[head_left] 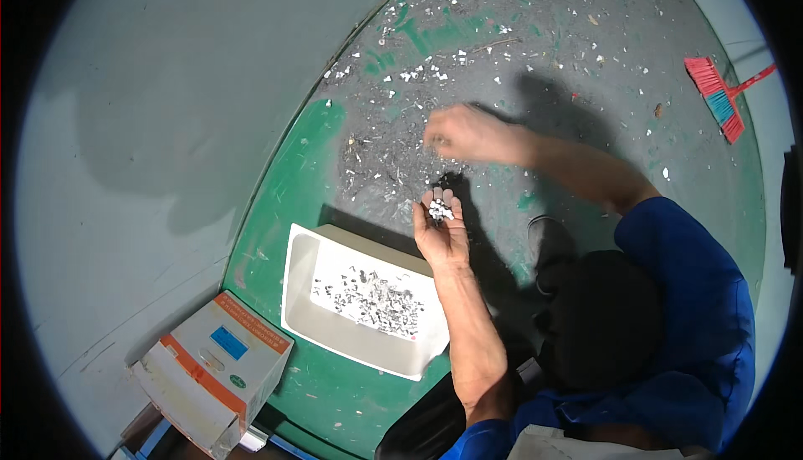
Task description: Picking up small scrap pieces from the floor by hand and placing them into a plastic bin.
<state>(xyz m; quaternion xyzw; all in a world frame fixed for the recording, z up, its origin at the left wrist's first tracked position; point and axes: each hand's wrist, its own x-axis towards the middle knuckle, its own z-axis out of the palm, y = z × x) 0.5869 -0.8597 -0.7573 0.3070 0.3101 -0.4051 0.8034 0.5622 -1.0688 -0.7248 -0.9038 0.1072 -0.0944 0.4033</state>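
My left hand [441, 227] is held palm up just above the far right corner of a white rectangular tray [299, 294]. It cups a small heap of tiny white and grey pieces [440, 209]. My right hand [462, 133] reaches out over the littered floor, blurred, fingers down among scattered small pieces [418, 71]; whether it pinches anything I cannot tell. The tray holds several similar small pieces [372, 297] spread over its bottom.
A white and orange cardboard box [213, 368] stands at the lower left by the pale wall [167, 109]. A red and blue broom head [716, 96] lies at the far right. The worn green and grey floor [468, 33] is strewn with debris. My dark shoe [548, 242] is right of the tray.
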